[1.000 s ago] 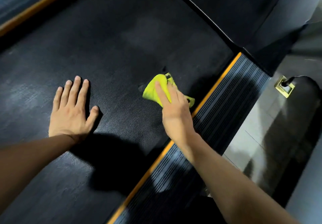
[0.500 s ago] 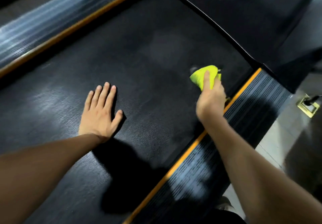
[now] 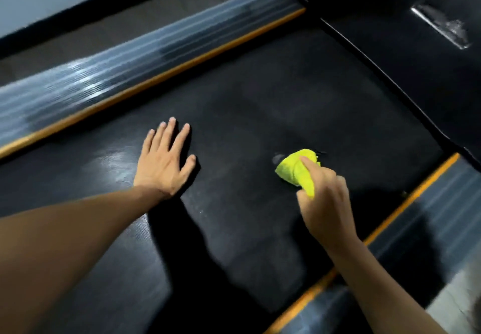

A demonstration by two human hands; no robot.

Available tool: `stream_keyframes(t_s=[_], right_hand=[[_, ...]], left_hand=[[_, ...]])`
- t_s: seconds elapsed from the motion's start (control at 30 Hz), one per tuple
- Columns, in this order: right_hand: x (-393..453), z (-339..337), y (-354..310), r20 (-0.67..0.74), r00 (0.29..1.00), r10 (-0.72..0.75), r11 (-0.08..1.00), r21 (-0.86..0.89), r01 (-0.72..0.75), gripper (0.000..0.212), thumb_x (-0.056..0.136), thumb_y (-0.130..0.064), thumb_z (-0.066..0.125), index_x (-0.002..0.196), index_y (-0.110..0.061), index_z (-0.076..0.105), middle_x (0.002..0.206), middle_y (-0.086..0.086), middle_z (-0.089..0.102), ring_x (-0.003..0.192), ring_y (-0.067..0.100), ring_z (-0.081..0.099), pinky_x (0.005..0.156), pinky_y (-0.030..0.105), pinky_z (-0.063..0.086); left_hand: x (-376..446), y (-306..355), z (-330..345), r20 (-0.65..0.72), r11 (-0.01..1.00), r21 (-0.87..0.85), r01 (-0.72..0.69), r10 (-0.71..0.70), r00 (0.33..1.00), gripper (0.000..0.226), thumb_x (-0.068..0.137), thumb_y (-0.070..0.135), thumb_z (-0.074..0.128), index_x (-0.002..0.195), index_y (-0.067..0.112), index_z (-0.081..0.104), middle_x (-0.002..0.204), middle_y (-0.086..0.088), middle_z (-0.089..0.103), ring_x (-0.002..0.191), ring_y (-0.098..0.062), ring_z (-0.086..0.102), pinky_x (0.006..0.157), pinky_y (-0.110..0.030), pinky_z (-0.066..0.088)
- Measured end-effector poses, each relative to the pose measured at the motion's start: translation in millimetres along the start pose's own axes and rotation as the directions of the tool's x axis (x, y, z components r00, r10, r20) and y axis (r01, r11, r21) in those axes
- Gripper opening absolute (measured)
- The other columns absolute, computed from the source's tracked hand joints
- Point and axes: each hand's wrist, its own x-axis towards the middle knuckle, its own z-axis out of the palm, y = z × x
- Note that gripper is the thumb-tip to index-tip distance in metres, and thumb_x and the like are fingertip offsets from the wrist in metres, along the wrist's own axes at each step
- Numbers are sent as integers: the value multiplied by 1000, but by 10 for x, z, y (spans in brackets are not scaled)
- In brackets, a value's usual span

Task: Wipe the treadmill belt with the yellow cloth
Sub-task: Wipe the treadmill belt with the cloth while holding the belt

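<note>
The black textured treadmill belt (image 3: pixel 242 94) fills the middle of the view. My right hand (image 3: pixel 326 201) is shut on a bunched yellow cloth (image 3: pixel 295 168) and presses it onto the belt right of centre, index finger stretched over the cloth. A small pale smudge (image 3: pixel 278 158) lies on the belt just left of the cloth's tip. My left hand (image 3: pixel 165 160) rests flat on the belt with fingers spread, well to the left of the cloth, holding nothing.
Ribbed grey side rails with orange edge strips run along the belt's far side (image 3: pixel 109 73) and near right side (image 3: pixel 426 219). The black motor cover (image 3: pixel 406 55) borders the belt at the upper right. Pale floor (image 3: pixel 458 305) shows at the bottom right.
The view has swung so more of the far rail shows. My right hand has drawn the cloth back from the belt's right edge toward its middle. My left hand stays flat on the belt.
</note>
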Motion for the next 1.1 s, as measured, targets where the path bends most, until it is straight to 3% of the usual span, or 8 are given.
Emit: stream_keyframes(t_s=[0.23,0.53,0.6,0.7,0.77,0.83,1.0,1.1], right_hand=[[1020,252,-625,-81,989,-127,963,228,143,55,84,-18,54,139,-21,50,119,7,57,102,31,51,98,35,38],[2325,549,-1185,-109,973,-201,979,-21,200,53,83,-33,54,136,-25,51,123,11,53,103,35,49,93,45,41],[2300,768,-1111,-47,979,-197,976,-105,191,58,85,-35,55,141,-25,46,138,12,48,118,36,47,102,46,38],[2250,924,-1061,30,991,-133,990,41,131,63,93,-23,56,152,-26,33,159,11,28,141,30,32,116,45,26],[2180,945,-1210,21,990,-140,982,129,137,62,88,-16,55,148,-23,41,155,13,35,137,32,38,114,40,28],[1940,1028,-1495,-3,954,-301,934,203,295,65,75,-11,57,140,-18,53,144,16,50,125,34,50,108,38,35],[1662,1122,-1643,53,852,-521,845,174,506,69,77,-12,63,144,-23,49,146,11,49,130,30,49,109,42,39],[2098,988,-1101,-80,943,-322,945,26,325,64,78,-7,51,140,-22,53,132,14,58,115,36,56,100,44,44]], left_hand=[[145,-290,107,-18,997,28,-74,74,997,69,97,53,31,161,33,15,170,-5,11,157,-26,7,127,-48,7],[133,-272,76,-45,999,-1,-32,32,998,77,95,50,36,162,16,15,170,-10,5,158,-27,5,127,-49,9],[133,-270,80,-55,1000,-6,-25,24,998,79,95,49,37,161,13,16,170,-10,7,158,-27,5,127,-50,10],[149,-266,104,-55,1000,-6,-20,19,998,80,95,50,36,161,8,15,170,-10,8,158,-26,5,126,-50,12],[160,-268,109,-43,1000,-1,-20,20,999,82,95,50,35,160,5,13,170,-12,6,158,-26,4,127,-50,12],[155,-268,101,-41,1000,-9,2,-2,999,86,94,51,36,159,0,12,169,-16,5,158,-27,6,127,-49,11],[135,-263,92,-39,998,-19,64,-64,997,87,94,51,36,158,-4,14,169,-20,5,157,-28,6,127,-48,9],[146,-264,80,-28,998,-6,60,-60,998,86,95,51,35,158,-2,12,169,-19,5,158,-27,5,127,-48,9]])
